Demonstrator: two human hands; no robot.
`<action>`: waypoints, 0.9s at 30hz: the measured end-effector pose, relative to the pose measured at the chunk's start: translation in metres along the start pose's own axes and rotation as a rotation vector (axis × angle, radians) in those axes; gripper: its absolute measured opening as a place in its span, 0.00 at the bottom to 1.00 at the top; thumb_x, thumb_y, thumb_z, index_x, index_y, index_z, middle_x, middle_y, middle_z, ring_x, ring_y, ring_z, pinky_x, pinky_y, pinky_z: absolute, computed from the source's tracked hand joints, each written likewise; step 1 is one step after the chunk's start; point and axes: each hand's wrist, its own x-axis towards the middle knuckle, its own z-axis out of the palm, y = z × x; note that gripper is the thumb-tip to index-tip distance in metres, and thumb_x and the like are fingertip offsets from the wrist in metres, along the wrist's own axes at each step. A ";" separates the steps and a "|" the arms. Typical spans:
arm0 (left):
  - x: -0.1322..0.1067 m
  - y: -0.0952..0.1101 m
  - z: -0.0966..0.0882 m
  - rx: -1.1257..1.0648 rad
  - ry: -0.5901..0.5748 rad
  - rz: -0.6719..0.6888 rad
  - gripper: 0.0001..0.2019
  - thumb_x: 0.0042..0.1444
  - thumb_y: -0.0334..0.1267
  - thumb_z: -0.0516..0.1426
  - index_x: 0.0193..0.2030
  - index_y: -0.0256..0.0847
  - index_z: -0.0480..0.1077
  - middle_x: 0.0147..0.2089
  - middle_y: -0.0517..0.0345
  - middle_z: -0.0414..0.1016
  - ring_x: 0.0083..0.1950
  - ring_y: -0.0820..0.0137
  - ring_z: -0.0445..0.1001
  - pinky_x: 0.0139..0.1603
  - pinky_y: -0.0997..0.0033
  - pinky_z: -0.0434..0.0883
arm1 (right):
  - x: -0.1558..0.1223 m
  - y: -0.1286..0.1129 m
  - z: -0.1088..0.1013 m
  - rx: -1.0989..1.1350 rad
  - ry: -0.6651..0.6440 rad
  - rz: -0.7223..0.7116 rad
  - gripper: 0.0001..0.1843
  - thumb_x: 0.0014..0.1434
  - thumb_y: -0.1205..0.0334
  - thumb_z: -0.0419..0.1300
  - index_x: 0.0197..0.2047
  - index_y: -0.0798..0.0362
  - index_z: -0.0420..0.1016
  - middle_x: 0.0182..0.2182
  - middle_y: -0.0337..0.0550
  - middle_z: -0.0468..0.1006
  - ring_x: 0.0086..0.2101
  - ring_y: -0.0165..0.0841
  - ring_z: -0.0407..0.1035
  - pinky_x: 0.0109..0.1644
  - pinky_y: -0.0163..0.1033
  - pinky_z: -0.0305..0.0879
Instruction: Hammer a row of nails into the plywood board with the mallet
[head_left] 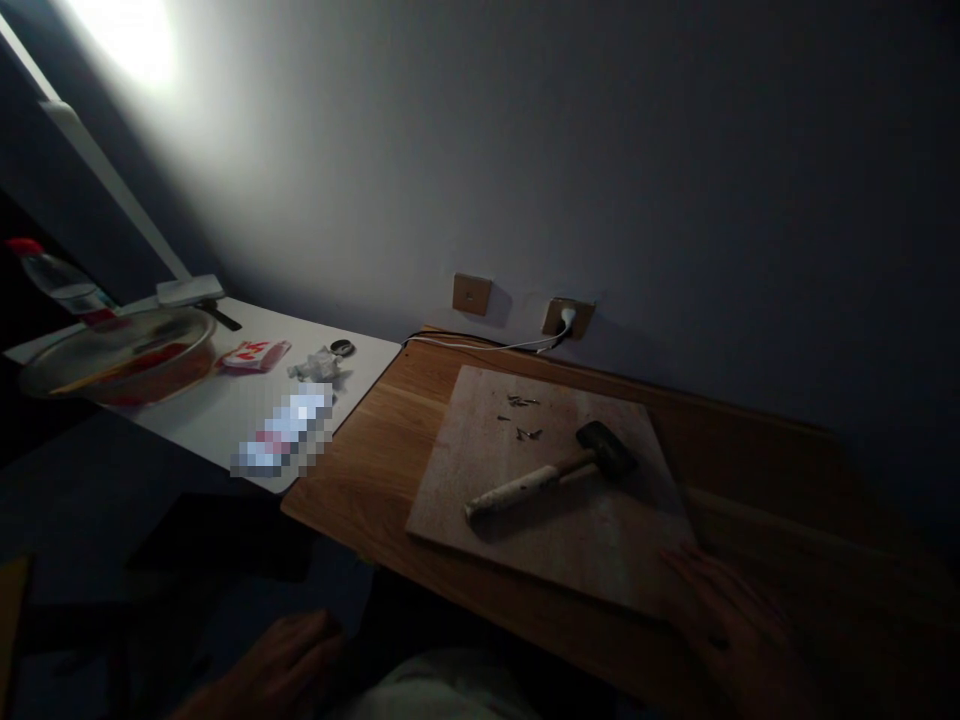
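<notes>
Your left hand [277, 665] hung low, off the worktop [375, 470], too dark and blurred to tell how its fingers stood. Your right hand [731, 630] lay flat, fingers spread and holding nothing, on the near corner of the board [547, 545]. The hammer [551, 472] lay untouched mid-board, loose nails [525, 418] beyond it.

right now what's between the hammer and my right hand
Only bare board; nothing lies between the hammer and your right hand, as the head view shows.
</notes>
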 end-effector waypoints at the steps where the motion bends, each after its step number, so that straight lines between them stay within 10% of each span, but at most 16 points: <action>1: 0.017 0.009 -0.002 -0.003 0.009 0.093 0.06 0.63 0.39 0.59 0.44 0.50 0.77 0.33 0.54 0.79 0.33 0.65 0.78 0.34 0.66 0.80 | 0.006 -0.003 0.002 0.010 0.006 0.012 0.24 0.70 0.43 0.50 0.51 0.50 0.79 0.45 0.52 0.84 0.45 0.49 0.78 0.50 0.56 0.73; 5: 0.111 0.039 -0.008 -0.021 0.079 0.387 0.15 0.60 0.29 0.58 0.52 0.46 0.73 0.37 0.52 0.80 0.38 0.65 0.80 0.41 0.66 0.80 | 0.036 -0.019 0.013 0.104 0.024 0.104 0.23 0.72 0.45 0.49 0.52 0.49 0.79 0.45 0.51 0.81 0.47 0.45 0.76 0.52 0.52 0.74; 14: 0.304 0.010 0.040 0.010 -0.157 0.113 0.19 0.65 0.43 0.58 0.59 0.37 0.69 0.63 0.39 0.70 0.63 0.55 0.71 0.65 0.53 0.69 | 0.098 -0.052 0.022 0.115 0.052 0.088 0.15 0.72 0.55 0.52 0.52 0.49 0.77 0.45 0.50 0.77 0.45 0.41 0.76 0.50 0.46 0.76; 20: 0.364 -0.003 0.087 0.022 -0.407 0.183 0.44 0.61 0.62 0.57 0.76 0.41 0.50 0.78 0.36 0.45 0.79 0.45 0.44 0.75 0.44 0.50 | 0.135 -0.078 0.030 0.153 -0.053 -0.028 0.21 0.69 0.67 0.50 0.61 0.47 0.74 0.53 0.51 0.74 0.43 0.39 0.77 0.46 0.44 0.77; 27: 0.382 0.015 0.114 -0.166 -0.343 0.343 0.25 0.67 0.42 0.55 0.70 0.39 0.64 0.71 0.41 0.65 0.74 0.57 0.60 0.74 0.54 0.59 | 0.134 -0.083 0.047 0.306 -0.045 0.106 0.16 0.71 0.58 0.52 0.55 0.47 0.77 0.54 0.49 0.75 0.47 0.41 0.77 0.51 0.47 0.77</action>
